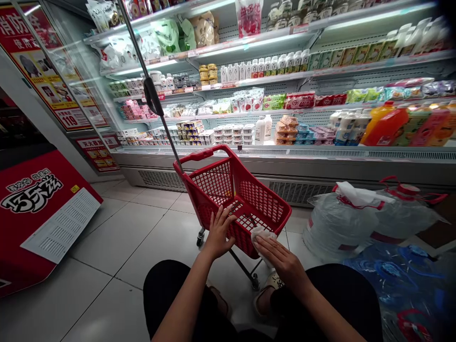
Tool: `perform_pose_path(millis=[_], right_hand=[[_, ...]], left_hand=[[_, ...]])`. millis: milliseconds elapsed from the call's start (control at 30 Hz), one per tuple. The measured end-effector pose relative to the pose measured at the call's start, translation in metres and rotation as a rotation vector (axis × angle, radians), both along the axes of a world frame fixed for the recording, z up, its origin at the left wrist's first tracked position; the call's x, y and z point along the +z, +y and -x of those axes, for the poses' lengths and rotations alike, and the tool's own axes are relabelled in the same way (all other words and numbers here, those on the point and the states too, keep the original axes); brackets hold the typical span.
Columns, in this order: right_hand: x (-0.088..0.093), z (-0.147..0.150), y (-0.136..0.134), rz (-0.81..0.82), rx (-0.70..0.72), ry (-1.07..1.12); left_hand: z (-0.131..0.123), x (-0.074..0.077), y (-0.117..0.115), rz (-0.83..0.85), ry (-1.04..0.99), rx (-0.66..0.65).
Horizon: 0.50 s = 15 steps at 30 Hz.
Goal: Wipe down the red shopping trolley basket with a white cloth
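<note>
A red plastic shopping cart (261, 187) on wheels stands between my legs and the chiller shelves, with a thin pole rising from its handle side. My left hand (218, 232) rests on the cart's near rim, fingers spread, holding nothing. In my right hand (280, 256) is a crumpled white cloth (262, 233), or possibly a tissue. The fingers press it against the near right corner of the basket. Part of the cloth is hidden under those fingers.
An open refrigerated shelf (199, 90) full of bottles, cups and packets spans the back. Large water jugs (342, 223) wrapped in clear plastic stand at the right, with blue-tinted bottles (399, 270) before them. A red freezer cabinet (42, 213) is at the left. Pale floor tiles (117, 256) lie between.
</note>
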State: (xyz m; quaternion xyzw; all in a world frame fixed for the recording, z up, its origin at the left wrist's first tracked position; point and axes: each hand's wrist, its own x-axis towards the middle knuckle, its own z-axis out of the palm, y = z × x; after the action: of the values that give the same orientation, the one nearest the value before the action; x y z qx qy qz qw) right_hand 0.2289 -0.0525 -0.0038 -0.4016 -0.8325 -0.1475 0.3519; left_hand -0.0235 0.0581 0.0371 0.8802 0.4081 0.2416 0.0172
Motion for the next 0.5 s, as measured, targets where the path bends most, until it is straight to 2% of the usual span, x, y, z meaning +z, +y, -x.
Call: perform_pose_path(millis=[100,300,400,500], right_hand=[[0.001,0.015,0.009,0.008,-0.063,0.072],[0.009,0.056,0.048,0.05,-0.136,0.154],[0.009,0.052,0.044,0.067,-0.12,0.143],[0.006,0.031,0.027,0.07,-0.099,0.096]], left_hand=[[-0.007,0.002,-0.002,0.022,-0.03,0.005],[-0.025,-0.002,-0.008,0.002,-0.014,0.064],[-0.024,-0.005,-0.009,0.008,-0.003,0.066],[-0.019,-0.005,-0.007,0.03,0.004,0.038]])
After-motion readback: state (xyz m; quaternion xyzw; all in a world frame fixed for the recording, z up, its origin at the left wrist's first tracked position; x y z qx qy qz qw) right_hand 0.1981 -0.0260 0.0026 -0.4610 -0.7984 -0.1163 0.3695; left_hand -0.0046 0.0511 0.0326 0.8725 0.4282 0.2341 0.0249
